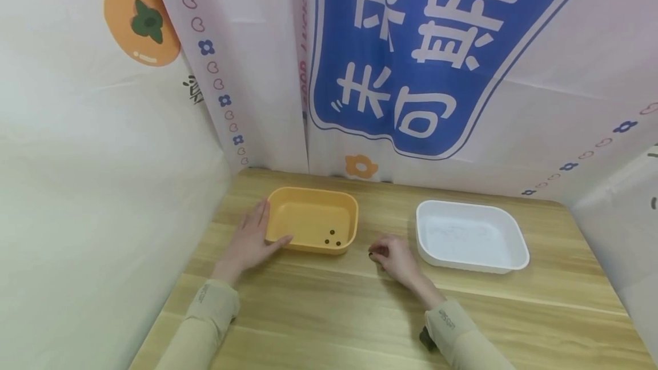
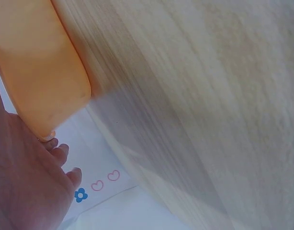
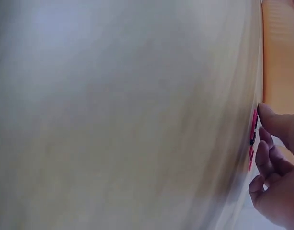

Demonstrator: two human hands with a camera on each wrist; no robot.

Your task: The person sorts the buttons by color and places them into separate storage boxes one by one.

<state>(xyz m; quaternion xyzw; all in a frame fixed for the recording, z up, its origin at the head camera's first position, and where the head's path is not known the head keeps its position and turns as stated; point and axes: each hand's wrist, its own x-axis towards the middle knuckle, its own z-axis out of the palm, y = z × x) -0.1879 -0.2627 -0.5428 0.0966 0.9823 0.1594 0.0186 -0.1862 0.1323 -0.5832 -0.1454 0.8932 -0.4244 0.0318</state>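
Note:
A yellow tray (image 1: 312, 194) stands at the back left of the table, with three small dark round pieces (image 1: 332, 232) lying in its right part. My left hand (image 1: 251, 241) rests against the tray's left end, fingers straight along that side and thumb over the near rim. In the left wrist view, fingertips show beyond the corner of the yellow tray (image 2: 51, 67). Right of the tray, my right hand (image 1: 394, 258) pinches a small dark piece (image 1: 370, 254) between thumb and fingertips, low over the table. The right wrist view has this hand (image 3: 278, 158) beside the yellow tray (image 3: 281, 62).
A white tray (image 1: 470, 262) stands to the right of my right hand. Both trays sit on a wood-grain table (image 1: 329, 313). Printed cloth (image 1: 267, 73) hangs along the table's back edge, and pale cloth (image 1: 103, 187) closes off the left side.

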